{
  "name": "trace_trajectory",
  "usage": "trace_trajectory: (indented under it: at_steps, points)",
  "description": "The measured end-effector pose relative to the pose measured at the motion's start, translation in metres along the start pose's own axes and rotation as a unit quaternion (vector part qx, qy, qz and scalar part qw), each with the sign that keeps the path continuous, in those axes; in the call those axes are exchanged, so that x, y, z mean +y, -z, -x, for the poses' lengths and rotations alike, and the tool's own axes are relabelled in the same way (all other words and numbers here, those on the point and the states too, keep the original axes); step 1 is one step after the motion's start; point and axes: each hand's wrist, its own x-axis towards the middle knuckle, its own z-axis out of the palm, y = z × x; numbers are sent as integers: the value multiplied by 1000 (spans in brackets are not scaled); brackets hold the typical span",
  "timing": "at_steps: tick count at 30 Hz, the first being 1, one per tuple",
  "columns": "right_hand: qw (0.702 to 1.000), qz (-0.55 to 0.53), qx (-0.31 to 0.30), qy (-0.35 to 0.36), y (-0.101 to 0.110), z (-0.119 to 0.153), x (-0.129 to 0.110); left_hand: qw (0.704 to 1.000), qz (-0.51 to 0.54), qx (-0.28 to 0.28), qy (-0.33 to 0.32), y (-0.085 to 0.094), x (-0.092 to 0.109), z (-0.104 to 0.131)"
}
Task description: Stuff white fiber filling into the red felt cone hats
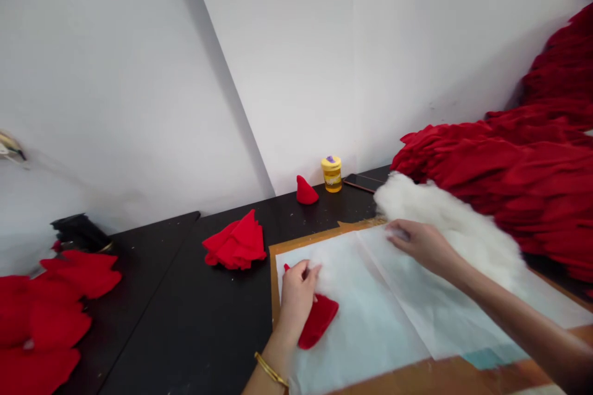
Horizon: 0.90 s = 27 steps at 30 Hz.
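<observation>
My left hand (pixel 298 292) is closed on a small red cloth piece (pixel 319 321) that tapers like a cone; its wider end shows below the fingers and a red tip pokes out above. Faint white fluff lies by the fingertips. My right hand (pixel 422 248) pinches a pale wisp that looks like white stuffing, low over the white sheet (pixel 389 302). Right beside it spreads a big heap of white stuffing (pixel 454 216), partly behind my forearm.
Red cloth pieces (pixel 237 242) lie stacked on the black table (pixel 185 308), more red pieces (pixel 50 315) at far left. Along the wall stand a red cone (pixel 306 190), a yellow-lidded jar (pixel 332 174) and a phone (pixel 364 182). A large red cloth pile (pixel 523 160) rises at right.
</observation>
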Motion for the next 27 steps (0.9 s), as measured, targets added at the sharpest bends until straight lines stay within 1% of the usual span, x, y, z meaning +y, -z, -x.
trace_trajectory:
  at_steps: [2, 3, 5, 7, 8, 9, 11, 12, 14, 15, 17, 18, 22, 25, 27]
  points:
    - [999, 35, 6, 19, 6, -2, 13, 1000, -1, 1, 13, 6, -5, -2]
    - [998, 50, 6, 29, 7, 0, 15, 1000, 2, 1, 17, 6, -6, -3]
    - [995, 77, 8, 63, 2, 8, 9, 1000, 12, 4, 25, 2, -7, -3]
    - [991, 66, -6, 119, -8, 20, -9, 999, 29, 4, 31, -7, -6, -2]
    - [987, 40, -24, 155, -15, 27, -21, 999, 40, 0, 33, -12, -5, -1]
    - [983, -5, -53, 175, -22, 34, -33, 998, 53, -7, 35, -17, -3, 2]
    - [972, -99, -101, 185, -36, 45, -57, 996, 80, -32, 39, -25, 2, 9]
    - [968, -124, -111, 187, -42, 49, -66, 993, 94, -51, 42, -28, 5, 13]
    - [968, -156, -108, 167, -53, 53, -75, 987, 123, -95, 46, -30, 9, 22]
    - [970, -163, -101, 147, -56, 54, -74, 983, 135, -115, 48, -29, 10, 26]
    - [977, -170, -82, 97, -57, 53, -66, 979, 146, -132, 53, -25, 10, 30]
    - [981, -167, -71, 75, -55, 52, -58, 980, 144, -127, 57, -22, 8, 31]
    - [993, -120, -16, 11, -38, 47, -21, 987, 126, -67, 77, -13, -4, 26]
    - [998, -60, 3, 2, -26, 42, 0, 987, 128, -46, 86, -13, -8, 24]
    - [1000, -21, -1, 14, -23, 43, 8, 985, 138, -44, 89, -15, -8, 25]
